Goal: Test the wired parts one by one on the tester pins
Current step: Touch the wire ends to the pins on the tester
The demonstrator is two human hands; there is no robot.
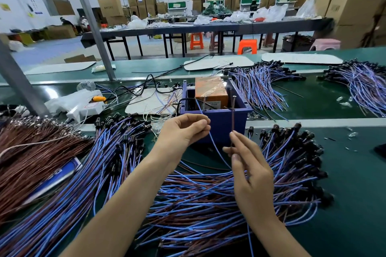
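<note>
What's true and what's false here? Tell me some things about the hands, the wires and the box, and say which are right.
1. The left hand pinches a blue wire. True.
2. The right hand holds nothing. False: it pinches a brown wire.
3. The box is red. False: it is blue.
4. An orange block sits in the box. True.
5. Lots of loose wires lie on the green table. True.
</note>
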